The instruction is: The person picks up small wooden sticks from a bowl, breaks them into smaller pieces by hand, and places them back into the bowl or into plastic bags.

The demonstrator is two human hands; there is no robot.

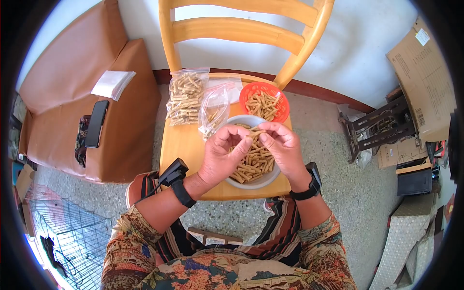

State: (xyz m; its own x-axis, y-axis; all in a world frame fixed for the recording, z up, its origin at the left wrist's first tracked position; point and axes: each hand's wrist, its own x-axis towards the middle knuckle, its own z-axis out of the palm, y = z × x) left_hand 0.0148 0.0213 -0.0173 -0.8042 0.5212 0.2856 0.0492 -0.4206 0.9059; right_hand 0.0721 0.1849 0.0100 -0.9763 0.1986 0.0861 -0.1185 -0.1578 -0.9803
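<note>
Both hands meet above a pale grey bowl (pixel 227 180) heaped with short, tan, root-like sticks (pixel 254 165). My left hand (pixel 223 153) pinches one end of a tan stick (pixel 256 134) between thumb and index finger. At its other end, my right hand (pixel 282 146) has thumb and fingers closed on the same stick. Just behind the bowl is a red-orange plastic basket (pixel 283 107) with more sticks inside. Left of the bowl lies a clear zip bag (pixel 214 108), open and partly filled. A fuller clear bag of sticks (pixel 186 99) stands behind it.
Everything rests on a wooden chair seat (pixel 186 152) with a slatted back (pixel 237 29). A brown sofa (pixel 123 125) at left bears a phone (pixel 97 124) and a packet of clear bags (pixel 113 84). A wire cage (pixel 67 232) sits lower left; a cardboard box (pixel 420 77) is at right.
</note>
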